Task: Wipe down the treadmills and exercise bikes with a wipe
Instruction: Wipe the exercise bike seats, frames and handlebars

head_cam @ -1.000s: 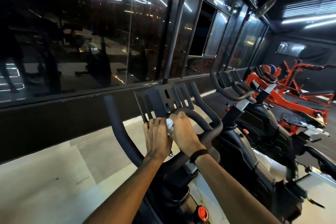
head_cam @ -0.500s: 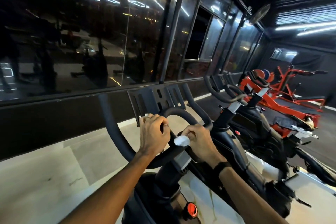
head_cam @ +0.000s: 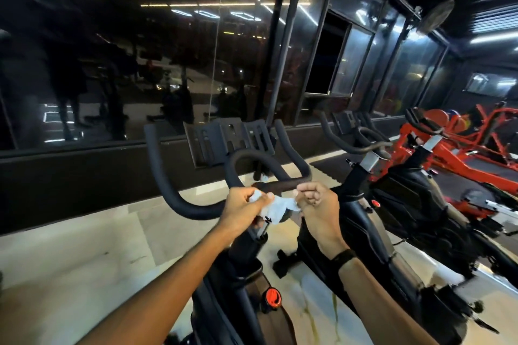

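A black exercise bike stands right in front of me, its curved handlebar (head_cam: 179, 199) looping up to a slotted tablet holder (head_cam: 224, 140). Just above the near handlebar bar, both hands hold a crumpled white wipe (head_cam: 276, 209) stretched between them. My left hand (head_cam: 242, 211) pinches its left end. My right hand (head_cam: 318, 206), with a black band on the wrist, pinches its right end with curled fingers. Neither hand touches the bar. A red knob (head_cam: 272, 297) sits on the bike frame below.
A second black bike (head_cam: 403, 199) stands close on the right, with red-orange gym machines (head_cam: 462, 148) behind it. A dark glass wall (head_cam: 140, 78) runs along the front, above a pale tiled floor (head_cam: 84, 255).
Both hands have come off the handlebar. The wipe, bunched in my right hand before, is now pulled out between the two hands.
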